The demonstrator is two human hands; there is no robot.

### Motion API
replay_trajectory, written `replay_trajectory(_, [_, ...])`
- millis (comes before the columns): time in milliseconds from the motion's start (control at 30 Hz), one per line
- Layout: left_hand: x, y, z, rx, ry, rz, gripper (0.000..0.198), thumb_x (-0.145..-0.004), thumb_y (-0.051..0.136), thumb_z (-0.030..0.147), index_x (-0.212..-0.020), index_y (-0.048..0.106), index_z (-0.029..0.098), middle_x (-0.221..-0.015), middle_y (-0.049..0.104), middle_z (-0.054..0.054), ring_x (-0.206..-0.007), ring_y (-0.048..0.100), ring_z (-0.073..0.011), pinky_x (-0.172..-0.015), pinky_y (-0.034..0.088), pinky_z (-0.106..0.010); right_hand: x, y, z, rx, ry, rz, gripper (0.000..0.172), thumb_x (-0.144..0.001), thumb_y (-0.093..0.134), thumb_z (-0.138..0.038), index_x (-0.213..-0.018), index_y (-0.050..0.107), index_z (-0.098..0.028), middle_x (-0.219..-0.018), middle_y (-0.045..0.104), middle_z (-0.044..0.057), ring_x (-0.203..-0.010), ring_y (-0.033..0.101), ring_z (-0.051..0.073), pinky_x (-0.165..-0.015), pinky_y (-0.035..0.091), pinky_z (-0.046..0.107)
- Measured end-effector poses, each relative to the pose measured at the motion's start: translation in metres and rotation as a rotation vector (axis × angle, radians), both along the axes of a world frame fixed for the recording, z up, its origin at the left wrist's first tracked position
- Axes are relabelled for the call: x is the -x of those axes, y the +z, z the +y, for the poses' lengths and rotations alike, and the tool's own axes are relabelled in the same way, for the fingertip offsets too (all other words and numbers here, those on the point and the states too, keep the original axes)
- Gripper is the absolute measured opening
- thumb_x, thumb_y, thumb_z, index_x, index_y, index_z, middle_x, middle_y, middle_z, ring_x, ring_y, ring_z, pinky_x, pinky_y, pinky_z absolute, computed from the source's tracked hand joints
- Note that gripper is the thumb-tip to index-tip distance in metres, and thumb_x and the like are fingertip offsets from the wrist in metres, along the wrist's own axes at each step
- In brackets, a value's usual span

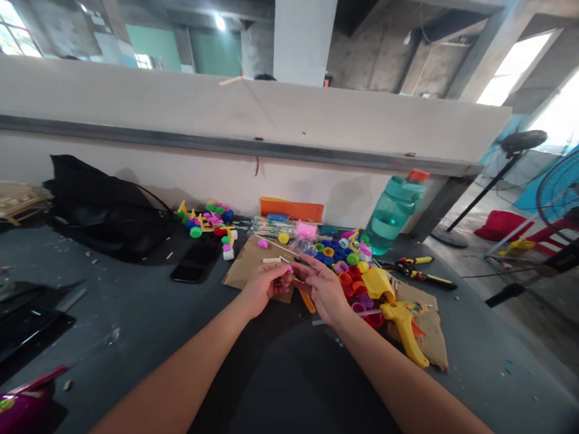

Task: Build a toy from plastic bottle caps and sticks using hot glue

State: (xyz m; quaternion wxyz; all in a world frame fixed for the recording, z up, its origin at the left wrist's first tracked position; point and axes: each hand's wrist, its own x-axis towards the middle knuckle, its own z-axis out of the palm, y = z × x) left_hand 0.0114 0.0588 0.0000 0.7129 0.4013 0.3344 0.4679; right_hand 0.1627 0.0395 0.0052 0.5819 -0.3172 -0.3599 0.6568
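Observation:
My left hand [262, 286] is closed in a pinch over the cardboard sheet [239, 271], with a small pink piece [289, 269] at its fingertips. The piece is too small to name. Beside it my right hand [328, 291] has its fingers stretched and apart, their tips close to the pink piece; whether they touch it I cannot tell. A pale stick [272, 261] lies just beyond the left fingers. An orange-handled tool [307, 301] lies partly hidden between the hands. Right of my right hand are several coloured bottle caps [347, 283] and a yellow glue gun [405, 326].
Small cap-and-stick assemblies [203, 222] stand at the back left, near a phone [196, 260] and a black bag [107, 212]. A teal water bottle [393, 212] and pliers [415, 270] are at the right. A white partition [188, 105] closes off the table's far side.

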Motion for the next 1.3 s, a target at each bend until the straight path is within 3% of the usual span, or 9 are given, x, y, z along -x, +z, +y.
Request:
replay_trajectory(100, [-0.003, -0.001, -0.003, -0.016, -0.022, 0.105, 0.023, -0.070, 0.069, 0.035, -0.071, 0.064, 0.013, -0.059, 0.058, 0.000, -0.051, 0.053, -0.0079, -0.051, 0.045, -0.020, 0.002, -0.001, 0.000, -0.093, -0.052, -0.222, 0.035, -0.064, 0.063, -0.009, -0.097, 0.066, -0.020, -0.099, 0.069, 0.002, -0.091, 0.063, 0.017, -0.084, 0.050, 0.031])
replay_trajectory(267, [-0.005, -0.002, -0.005, -0.030, -0.049, 0.156, 0.028, -0.068, 0.070, 0.041, -0.067, 0.063, 0.013, -0.059, 0.059, -0.001, -0.049, 0.051, -0.0081, -0.051, 0.046, -0.022, 0.004, -0.008, 0.002, -0.185, -0.090, -0.421, 0.018, -0.068, 0.068, -0.021, -0.086, 0.071, -0.021, -0.073, 0.069, 0.000, -0.065, 0.062, 0.015, -0.072, 0.052, 0.031])
replay_trajectory(467, [-0.004, -0.004, -0.003, -0.019, -0.060, 0.136, 0.031, -0.066, 0.072, 0.043, -0.073, 0.065, 0.013, -0.058, 0.056, 0.000, -0.050, 0.052, -0.0081, -0.053, 0.045, -0.022, 0.002, -0.011, 0.004, -0.352, -0.263, -0.536, 0.014, -0.066, 0.071, -0.018, -0.077, 0.073, -0.027, -0.090, 0.070, 0.001, -0.088, 0.061, 0.020, -0.090, 0.046, 0.039])
replay_trajectory(700, [-0.002, -0.004, -0.002, 0.000, -0.037, 0.101, 0.030, -0.062, 0.076, 0.038, -0.073, 0.066, 0.012, -0.057, 0.057, 0.000, -0.050, 0.051, -0.0075, -0.052, 0.042, -0.020, 0.001, -0.008, 0.000, -0.516, -0.285, -0.675, 0.017, -0.072, 0.068, -0.021, -0.085, 0.072, -0.031, -0.097, 0.069, 0.001, -0.098, 0.058, 0.021, -0.096, 0.040, 0.042])
replay_trajectory(967, [-0.003, -0.002, -0.003, -0.008, -0.091, 0.104, 0.031, -0.064, 0.074, 0.041, -0.068, 0.063, 0.013, -0.058, 0.055, 0.000, -0.052, 0.051, -0.0088, -0.053, 0.043, -0.022, 0.002, -0.004, -0.002, -0.417, -0.271, -0.544, 0.011, -0.066, 0.073, -0.021, -0.076, 0.072, -0.027, -0.093, 0.069, 0.003, -0.095, 0.058, 0.021, -0.096, 0.039, 0.040])
replay_trajectory(1033, [-0.003, -0.001, -0.002, -0.038, -0.028, 0.126, 0.031, -0.066, 0.072, 0.043, -0.067, 0.063, 0.013, -0.056, 0.054, 0.000, -0.051, 0.050, -0.0090, -0.052, 0.042, -0.022, 0.003, -0.002, -0.003, -0.319, -0.200, -0.431, 0.010, -0.070, 0.070, -0.026, -0.079, 0.070, -0.024, -0.094, 0.068, 0.003, -0.092, 0.059, 0.020, -0.091, 0.043, 0.038])
replay_trajectory(1133, [0.001, 0.007, 0.003, -0.157, 0.199, 0.175, 0.031, -0.068, 0.069, 0.044, -0.066, 0.064, 0.014, -0.058, 0.055, 0.000, -0.053, 0.049, -0.0097, -0.052, 0.041, -0.022, 0.003, 0.002, -0.005, -0.247, -0.071, -0.315, 0.012, -0.077, 0.062, -0.033, -0.082, 0.066, -0.023, -0.101, 0.066, 0.004, -0.093, 0.060, 0.020, -0.085, 0.047, 0.036])
replay_trajectory(1200, [0.005, 0.014, 0.006, -0.246, 0.308, 0.217, 0.028, -0.068, 0.069, 0.042, -0.069, 0.066, 0.015, -0.065, 0.059, -0.001, -0.061, 0.052, -0.0117, -0.059, 0.043, -0.022, 0.003, 0.004, -0.008, -0.364, -0.041, -0.438, 0.009, -0.076, 0.063, -0.032, -0.079, 0.065, -0.023, -0.110, 0.062, 0.005, -0.106, 0.056, 0.022, -0.092, 0.043, 0.039])
replay_trajectory(1300, [0.005, 0.024, 0.008, -0.365, 0.243, 0.321, 0.023, -0.069, 0.069, 0.038, -0.079, 0.068, 0.018, -0.076, 0.064, -0.003, -0.076, 0.056, -0.0156, -0.071, 0.044, -0.025, 0.002, 0.004, -0.011, -0.661, -0.073, -0.800, 0.006, -0.072, 0.068, -0.025, -0.078, 0.067, -0.024, -0.122, 0.054, 0.007, -0.122, 0.043, 0.025, -0.103, 0.031, 0.045])
